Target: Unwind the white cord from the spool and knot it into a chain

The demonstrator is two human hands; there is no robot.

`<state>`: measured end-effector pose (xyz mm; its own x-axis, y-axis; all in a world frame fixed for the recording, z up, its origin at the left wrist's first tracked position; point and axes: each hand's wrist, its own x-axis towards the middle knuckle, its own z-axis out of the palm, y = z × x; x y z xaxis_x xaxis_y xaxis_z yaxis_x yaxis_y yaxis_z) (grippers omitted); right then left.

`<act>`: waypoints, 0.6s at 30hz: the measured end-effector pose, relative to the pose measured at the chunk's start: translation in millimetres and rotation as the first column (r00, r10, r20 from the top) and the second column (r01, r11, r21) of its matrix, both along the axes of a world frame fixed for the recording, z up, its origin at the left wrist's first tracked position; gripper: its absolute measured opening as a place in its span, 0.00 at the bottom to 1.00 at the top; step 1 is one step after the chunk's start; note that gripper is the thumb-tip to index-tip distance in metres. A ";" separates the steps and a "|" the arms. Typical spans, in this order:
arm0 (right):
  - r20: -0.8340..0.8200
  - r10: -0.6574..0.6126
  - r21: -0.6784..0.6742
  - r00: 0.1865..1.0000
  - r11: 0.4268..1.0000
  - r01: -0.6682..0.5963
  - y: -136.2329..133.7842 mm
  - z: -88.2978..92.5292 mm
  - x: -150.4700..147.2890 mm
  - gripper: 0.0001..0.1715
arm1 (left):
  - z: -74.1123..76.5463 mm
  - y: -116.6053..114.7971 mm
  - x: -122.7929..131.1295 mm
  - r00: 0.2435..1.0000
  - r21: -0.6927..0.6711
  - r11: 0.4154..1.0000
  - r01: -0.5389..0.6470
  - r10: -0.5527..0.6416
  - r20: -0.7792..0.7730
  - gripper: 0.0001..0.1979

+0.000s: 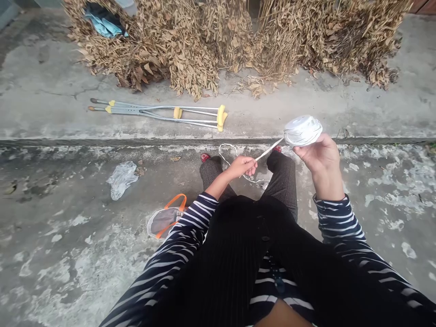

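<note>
My right hand is raised at the right and grips a roll of white cord from below, its fingers partly hidden behind the roll. From the roll a pale strand runs down and left to my left hand, which is closed around it above my knees. Past my left hand the loose end makes a thin white loop and trails between my legs.
A low concrete step lies ahead of my feet. On it are a pair of crutches with yellow pads and piles of dried plants. A crumpled clear plastic bag and a bag with orange handles lie at the left.
</note>
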<state>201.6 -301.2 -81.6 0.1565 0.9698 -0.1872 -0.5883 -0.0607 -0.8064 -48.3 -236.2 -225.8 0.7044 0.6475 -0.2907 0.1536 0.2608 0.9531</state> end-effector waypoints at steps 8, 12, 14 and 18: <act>0.165 0.109 0.072 0.980 0.990 -0.122 7.0 22.3 -6.8 0.33 | -37.1 34.7 -22.8 0.867 0.298 0.941 0.163 0.008 -0.499 0.11; 0.187 0.130 0.059 0.974 0.988 -0.143 11.1 23.3 -12.7 0.36 | -15.3 34.1 -11.2 0.870 0.496 0.868 0.025 0.226 -0.439 0.27; 0.167 0.139 0.023 0.976 0.989 -0.145 13.4 18.9 -20.2 0.35 | 5.7 29.9 6.4 0.942 0.509 0.851 -0.129 0.265 -0.204 0.30; 0.128 0.217 -0.070 0.968 0.975 -0.209 16.5 8.3 -37.0 0.32 | 45.3 24.5 48.6 0.936 0.423 0.841 -0.338 0.252 0.247 0.32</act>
<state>164.6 -284.7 -73.3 -0.0251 0.9721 -0.2334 -0.4437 -0.2200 -0.8687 0.3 -211.7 -180.5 0.4694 0.8614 0.1939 -0.0404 -0.1985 0.9793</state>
